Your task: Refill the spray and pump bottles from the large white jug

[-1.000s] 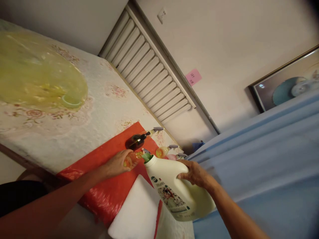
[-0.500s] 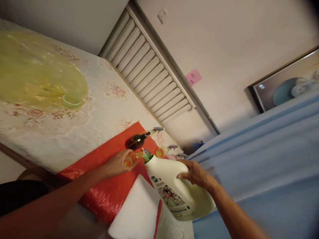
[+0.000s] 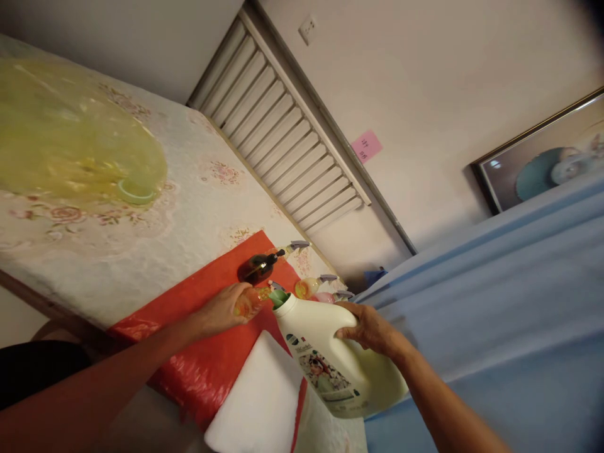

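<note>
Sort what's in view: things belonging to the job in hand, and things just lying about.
In use:
- small orange bottle, in the left hand
- large cream jug, gripped by the right hand, its mouth beside the bottle

Apparently just lying about:
- yellow plastic bag
- dark bottle, on the red sheet
- white pad
</note>
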The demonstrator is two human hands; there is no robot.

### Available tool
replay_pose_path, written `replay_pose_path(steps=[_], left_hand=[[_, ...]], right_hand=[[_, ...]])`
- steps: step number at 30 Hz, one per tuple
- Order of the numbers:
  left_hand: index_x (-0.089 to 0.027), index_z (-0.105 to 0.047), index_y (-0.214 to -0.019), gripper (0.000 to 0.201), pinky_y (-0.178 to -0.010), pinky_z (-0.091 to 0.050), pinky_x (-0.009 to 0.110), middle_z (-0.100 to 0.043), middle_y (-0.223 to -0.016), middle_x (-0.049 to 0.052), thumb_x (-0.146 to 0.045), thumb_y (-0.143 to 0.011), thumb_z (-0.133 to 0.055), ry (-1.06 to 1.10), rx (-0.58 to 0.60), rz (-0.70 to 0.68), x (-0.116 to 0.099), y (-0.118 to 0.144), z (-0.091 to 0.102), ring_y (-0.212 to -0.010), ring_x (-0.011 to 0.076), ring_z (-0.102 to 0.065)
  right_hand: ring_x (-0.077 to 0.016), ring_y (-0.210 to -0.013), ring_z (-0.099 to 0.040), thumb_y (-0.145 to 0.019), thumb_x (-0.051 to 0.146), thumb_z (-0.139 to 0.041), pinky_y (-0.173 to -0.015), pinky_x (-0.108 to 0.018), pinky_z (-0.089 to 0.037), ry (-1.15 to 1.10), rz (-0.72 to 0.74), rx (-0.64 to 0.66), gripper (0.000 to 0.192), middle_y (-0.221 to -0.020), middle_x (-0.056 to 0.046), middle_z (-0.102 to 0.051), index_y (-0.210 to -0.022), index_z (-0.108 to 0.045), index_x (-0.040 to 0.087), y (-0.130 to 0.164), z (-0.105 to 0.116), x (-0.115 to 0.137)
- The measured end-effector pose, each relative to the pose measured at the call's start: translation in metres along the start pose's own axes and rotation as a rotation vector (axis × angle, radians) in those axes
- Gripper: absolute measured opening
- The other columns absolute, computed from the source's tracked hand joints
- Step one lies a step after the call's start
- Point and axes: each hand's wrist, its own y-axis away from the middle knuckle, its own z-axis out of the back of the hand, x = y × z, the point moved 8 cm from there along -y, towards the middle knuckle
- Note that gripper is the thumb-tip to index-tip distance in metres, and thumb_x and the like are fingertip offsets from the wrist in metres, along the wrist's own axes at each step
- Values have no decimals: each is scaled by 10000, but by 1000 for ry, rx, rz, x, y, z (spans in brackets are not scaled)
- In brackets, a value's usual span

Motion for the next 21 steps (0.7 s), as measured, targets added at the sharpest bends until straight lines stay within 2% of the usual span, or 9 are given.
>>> replay_pose_path(steps=[4,11,21], left_hand=[[-182,-488,-1279,636,-1018,-438,408,-611,-1278,149,-476,-738,-648,1,-5,-6,-2,0,0,-1189,307,-572],[-127,-486,-1294,684,-1007,-444,433,-596,-1298,190,-491,-736,-639,-8,6,18,-2,1,1,-1191,336,-573],[-116,-471,-1309,702,-1022,-439,400,-583,-1316,191,-494,-741,-636,-18,3,3,-3,1,0,-1214,319,-565]], right_hand=[[-62,-462,-400,-701,470,-773,-353,-167,-310,-6,-1,2,574,-729,31,-591,-1196,-632,218,0,0,0],[-66,-470,-415,-702,454,-773,-352,-168,-315,-3,-6,0,571,-747,23,-599,-1202,-632,217,0,0,1],[-62,-460,-396,-702,449,-781,-355,-169,-311,-2,-7,-5,560,-718,32,-585,-1192,-635,219,1,1,2]])
